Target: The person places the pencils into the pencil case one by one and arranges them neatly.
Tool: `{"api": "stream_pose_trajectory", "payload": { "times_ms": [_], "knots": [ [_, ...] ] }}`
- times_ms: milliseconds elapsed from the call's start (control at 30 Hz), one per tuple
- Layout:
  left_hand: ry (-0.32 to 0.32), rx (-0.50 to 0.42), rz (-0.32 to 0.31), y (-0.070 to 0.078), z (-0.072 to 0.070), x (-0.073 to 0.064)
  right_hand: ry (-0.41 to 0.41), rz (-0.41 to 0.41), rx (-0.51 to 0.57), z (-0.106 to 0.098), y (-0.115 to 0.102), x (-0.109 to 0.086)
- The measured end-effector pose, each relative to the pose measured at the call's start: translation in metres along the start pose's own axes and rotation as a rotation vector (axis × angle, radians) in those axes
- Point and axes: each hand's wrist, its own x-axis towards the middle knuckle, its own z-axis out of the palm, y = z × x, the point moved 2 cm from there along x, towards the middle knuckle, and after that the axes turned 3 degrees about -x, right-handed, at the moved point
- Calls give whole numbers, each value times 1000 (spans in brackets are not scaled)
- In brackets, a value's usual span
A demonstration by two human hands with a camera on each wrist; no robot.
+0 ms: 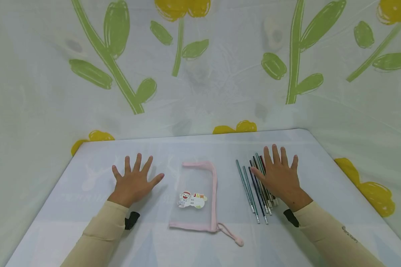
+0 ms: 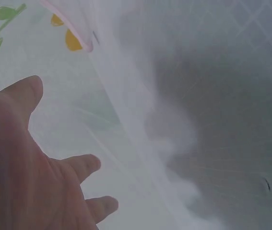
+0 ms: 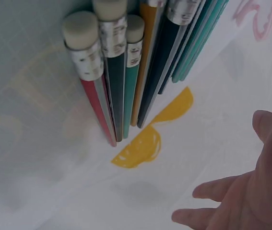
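My left hand (image 1: 132,184) is spread flat above the left part of the table, holding nothing; in the left wrist view its fingers stand apart. Between the hands lies a clear zip pouch (image 1: 194,181) with pink edging, a cartoon label and a pink pull cord (image 1: 230,236). Several pencils (image 1: 261,196) with pale erasers lie in a loose bunch to the pouch's right, eraser ends toward me. Over their right side my right hand (image 1: 283,178) is spread with straight fingers, hiding part of the bunch. Close up, the right wrist view shows red, green, dark and yellow-brown pencils (image 3: 131,72).
A pale patterned cloth covers the table (image 1: 97,207). Behind and beside it hangs a white curtain (image 1: 220,85) printed with green stems and yellow flowers. Dark straps (image 1: 131,221) show at both wrists, beside beige sleeves (image 1: 100,233).
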Motion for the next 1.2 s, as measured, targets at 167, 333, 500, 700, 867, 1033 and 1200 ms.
{"api": "stream_pose_trajectory", "payload": {
  "times_ms": [167, 333, 500, 700, 867, 1033, 1200],
  "knots": [
    [1, 5, 7, -1, 0, -1, 4, -8, -6, -1, 0, 0],
    [3, 8, 5, -2, -2, -1, 27, -39, -37, -1, -3, 0],
    [36, 55, 18, 6, 0, 1, 20, -81, -52, -3, -9, -5],
    [190, 103, 149, 46, 6, 0, 63, -157, 19, -11, -24, -13],
    [197, 11, 241, 90, 17, -6, 0, -154, 179, -10, -36, -13],
    [139, -16, 333, 124, 33, -8, -71, -141, 229, -3, -41, -9],
    [118, 23, 383, 143, 45, -6, -108, -123, 262, 2, -45, -6]
  ]
}}
